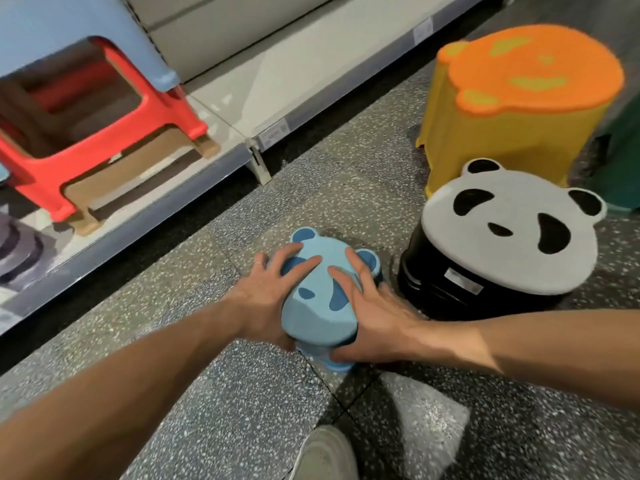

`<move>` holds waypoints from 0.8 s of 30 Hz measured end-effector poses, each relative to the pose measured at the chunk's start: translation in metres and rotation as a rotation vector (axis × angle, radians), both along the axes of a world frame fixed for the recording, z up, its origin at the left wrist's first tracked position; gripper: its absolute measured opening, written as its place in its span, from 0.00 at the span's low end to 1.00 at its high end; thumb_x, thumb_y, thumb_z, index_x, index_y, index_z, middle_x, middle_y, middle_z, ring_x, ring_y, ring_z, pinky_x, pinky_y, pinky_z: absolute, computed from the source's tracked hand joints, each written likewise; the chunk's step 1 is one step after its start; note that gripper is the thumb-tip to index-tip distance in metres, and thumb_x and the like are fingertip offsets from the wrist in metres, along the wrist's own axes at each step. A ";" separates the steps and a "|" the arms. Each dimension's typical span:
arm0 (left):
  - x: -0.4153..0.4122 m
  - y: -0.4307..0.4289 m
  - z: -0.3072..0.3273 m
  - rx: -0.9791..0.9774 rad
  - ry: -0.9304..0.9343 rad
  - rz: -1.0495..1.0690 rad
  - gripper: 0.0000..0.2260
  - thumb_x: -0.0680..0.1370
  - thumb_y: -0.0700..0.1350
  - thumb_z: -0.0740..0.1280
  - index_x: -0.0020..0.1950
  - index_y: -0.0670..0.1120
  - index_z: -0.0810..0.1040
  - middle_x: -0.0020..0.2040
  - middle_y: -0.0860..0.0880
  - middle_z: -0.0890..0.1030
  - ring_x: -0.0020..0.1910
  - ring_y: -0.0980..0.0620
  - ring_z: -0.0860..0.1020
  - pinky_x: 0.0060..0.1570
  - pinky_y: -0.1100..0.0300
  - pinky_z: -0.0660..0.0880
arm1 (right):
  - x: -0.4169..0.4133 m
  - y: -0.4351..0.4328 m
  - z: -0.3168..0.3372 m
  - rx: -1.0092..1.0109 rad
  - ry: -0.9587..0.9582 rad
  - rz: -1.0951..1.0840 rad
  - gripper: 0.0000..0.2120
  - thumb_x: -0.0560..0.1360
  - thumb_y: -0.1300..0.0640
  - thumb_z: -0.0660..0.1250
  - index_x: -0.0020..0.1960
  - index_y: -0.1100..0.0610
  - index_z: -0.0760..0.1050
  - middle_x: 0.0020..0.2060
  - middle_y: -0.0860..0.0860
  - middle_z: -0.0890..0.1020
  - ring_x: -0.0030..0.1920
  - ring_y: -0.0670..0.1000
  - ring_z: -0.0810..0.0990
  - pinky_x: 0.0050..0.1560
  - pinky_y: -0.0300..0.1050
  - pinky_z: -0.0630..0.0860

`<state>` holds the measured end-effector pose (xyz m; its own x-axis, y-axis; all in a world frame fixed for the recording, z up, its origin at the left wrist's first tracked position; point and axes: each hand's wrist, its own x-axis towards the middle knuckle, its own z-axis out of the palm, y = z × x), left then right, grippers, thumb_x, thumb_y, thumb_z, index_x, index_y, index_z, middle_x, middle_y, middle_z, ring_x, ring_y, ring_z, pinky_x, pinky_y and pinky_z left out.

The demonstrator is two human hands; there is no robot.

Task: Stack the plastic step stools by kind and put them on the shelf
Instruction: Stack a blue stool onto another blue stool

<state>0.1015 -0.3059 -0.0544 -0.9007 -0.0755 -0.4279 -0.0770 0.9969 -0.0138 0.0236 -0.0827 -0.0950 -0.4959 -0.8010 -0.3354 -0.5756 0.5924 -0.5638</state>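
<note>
The light-blue plastic panda-face step stool sits on the speckled floor, shelf at 11 o'clock. The left hand and right hand hold its sides, fingers spread wide on top. It looks light and stiff; grab under the rim.

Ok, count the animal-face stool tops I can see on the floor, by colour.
light blue top: 1
white and black top: 1
orange top: 1
Total: 3
</note>
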 end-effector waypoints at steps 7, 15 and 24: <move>0.015 0.010 -0.008 0.130 0.149 0.031 0.63 0.59 0.58 0.85 0.82 0.68 0.46 0.82 0.61 0.39 0.74 0.45 0.53 0.67 0.40 0.77 | 0.006 0.009 0.008 -0.067 -0.070 -0.033 0.62 0.64 0.29 0.76 0.80 0.37 0.35 0.74 0.38 0.21 0.81 0.65 0.46 0.77 0.63 0.56; 0.008 -0.026 0.068 0.037 0.291 -0.024 0.59 0.51 0.63 0.75 0.82 0.64 0.58 0.82 0.55 0.59 0.59 0.46 0.63 0.58 0.41 0.75 | 0.005 -0.033 0.062 -0.237 0.010 -0.131 0.59 0.63 0.37 0.79 0.81 0.40 0.43 0.78 0.37 0.30 0.79 0.65 0.52 0.74 0.62 0.65; -0.040 -0.008 0.168 -0.029 0.593 -0.191 0.59 0.50 0.66 0.75 0.81 0.56 0.65 0.81 0.46 0.64 0.63 0.33 0.73 0.60 0.42 0.66 | -0.029 -0.016 0.165 -0.337 0.264 -0.226 0.60 0.63 0.37 0.79 0.81 0.40 0.43 0.79 0.39 0.33 0.74 0.67 0.55 0.64 0.63 0.71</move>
<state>0.0614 -0.3140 0.1140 -0.9830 0.1066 0.1492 0.1000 0.9937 -0.0511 -0.0057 -0.0989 0.0702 -0.7035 -0.7056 0.0851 -0.6027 0.5290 -0.5974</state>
